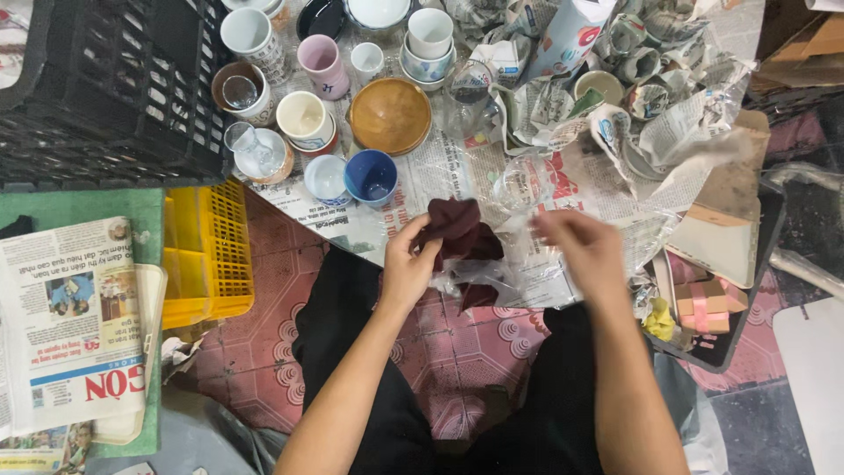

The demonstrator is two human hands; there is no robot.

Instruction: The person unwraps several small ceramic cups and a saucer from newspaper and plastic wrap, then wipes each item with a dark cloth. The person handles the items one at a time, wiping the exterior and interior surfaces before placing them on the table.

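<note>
My left hand pinches a dark maroon cloth at its upper left edge, and the cloth hangs bunched between my two hands. My right hand is blurred just right of the cloth, its fingers spread over a crumpled clear plastic bag that lies under the cloth. A clear drinking glass lies on the newspaper sheet just beyond my hands. Whether my right hand touches the cloth or the bag is hidden by the blur.
Several cups and bowls stand on the newspaper, among them a blue cup and a brown bowl. Newspaper-wrapped items pile at the right. A black crate, a yellow crate and a folded newspaper stack are at the left.
</note>
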